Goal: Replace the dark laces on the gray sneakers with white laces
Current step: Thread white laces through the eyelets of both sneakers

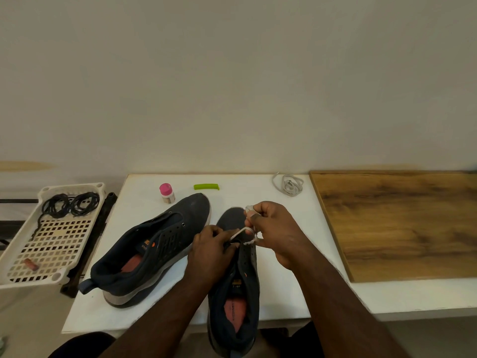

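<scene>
Nearest us, the right sneaker (pixel 233 301) has lost its dark lace; our left hand (pixel 211 248) and right hand (pixel 277 236) each pinch the white lace (pixel 242 232) at its front eyelets, so relacing has barely begun. To the left, the second sneaker (pixel 152 249) lies laceless. Farther off, the dark laces (pixel 71 204) sit in the basket (pixel 15 270), and a spare white lace (pixel 289 186) waits at the far edge.

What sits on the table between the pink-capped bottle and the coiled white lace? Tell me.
In the head view, a green clip lies between the pink-capped bottle and the coiled white lace; the rest of that white table stretch is bare.
</scene>
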The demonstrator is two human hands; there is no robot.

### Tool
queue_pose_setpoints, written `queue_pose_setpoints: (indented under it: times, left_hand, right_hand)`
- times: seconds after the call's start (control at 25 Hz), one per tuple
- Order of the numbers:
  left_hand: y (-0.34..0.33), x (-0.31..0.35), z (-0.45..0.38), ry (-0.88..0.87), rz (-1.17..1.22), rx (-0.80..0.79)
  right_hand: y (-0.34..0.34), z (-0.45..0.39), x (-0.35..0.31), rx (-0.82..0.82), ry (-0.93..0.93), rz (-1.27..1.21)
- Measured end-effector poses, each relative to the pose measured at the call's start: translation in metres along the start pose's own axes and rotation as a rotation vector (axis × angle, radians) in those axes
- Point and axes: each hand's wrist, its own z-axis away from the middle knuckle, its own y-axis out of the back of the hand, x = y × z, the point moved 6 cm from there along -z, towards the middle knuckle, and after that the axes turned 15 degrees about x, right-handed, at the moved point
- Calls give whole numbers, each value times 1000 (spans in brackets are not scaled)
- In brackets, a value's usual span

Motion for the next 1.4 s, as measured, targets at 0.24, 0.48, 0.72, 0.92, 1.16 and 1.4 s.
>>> queue_pose_setpoints:
  times: [0.24,0.48,0.72,0.92,1.16,1.4]
  left_hand:
    - [3,3,2,12,-29,-5]
    - [1,3,2,18,-50,-35]
    - [3,0,1,87,-18,-57]
    - [4,2,0,86,-35,-103]
    - [29,13,-10,146,405,-60]
    - [60,10,-19,497,911,97]
  right_hand:
    - [-7,3,1,55,62,-157]
    - [-7,12,-26,191,313,-207]
    - [-14,11,-17,98,-193,-928]
    - [-13,11,-26,84,-145,-949]
    - [22,1,-36,210,226,-376]
    - [57,-24,11,513,185,-93]
